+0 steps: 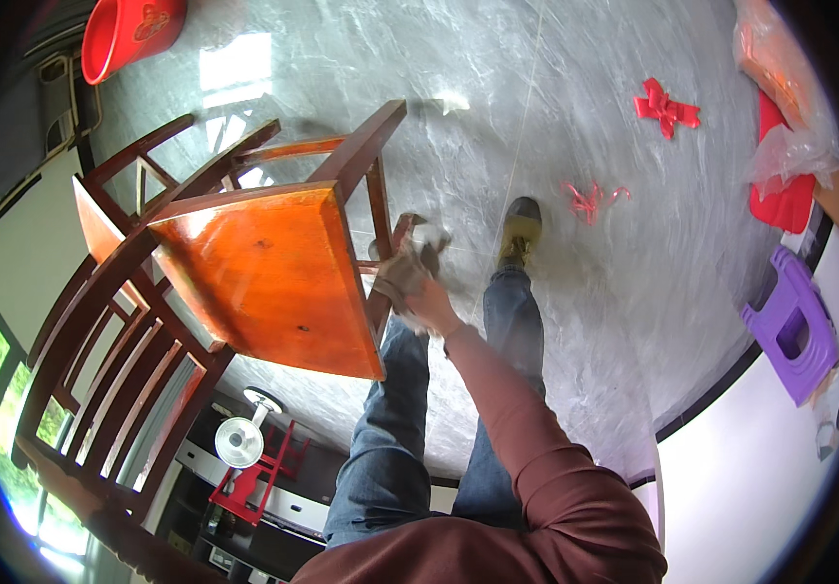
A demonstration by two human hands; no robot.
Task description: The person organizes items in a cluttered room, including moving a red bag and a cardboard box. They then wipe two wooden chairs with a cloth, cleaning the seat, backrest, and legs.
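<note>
A tilted wooden chair with a glossy orange-brown seat (262,281) and a dark slatted backrest (109,365) stands to my left. My left hand (62,474) grips the outer end of its backrest, at the lower left. In my right hand (430,303) is a bunched grey-brown cloth (397,277), blurred. The cloth is against a dark chair leg (405,228) beside the seat's near right edge, and it covers part of that leg. My right arm reaches across above my legs.
Behind it is a second wooden chair (87,219). A red bucket (131,36) stands at the upper left. On the grey floor lie a red ribbon bow (666,109) and red ribbon strands (589,203). A purple plastic stool (795,325) and a white fan (239,442) are farther off.
</note>
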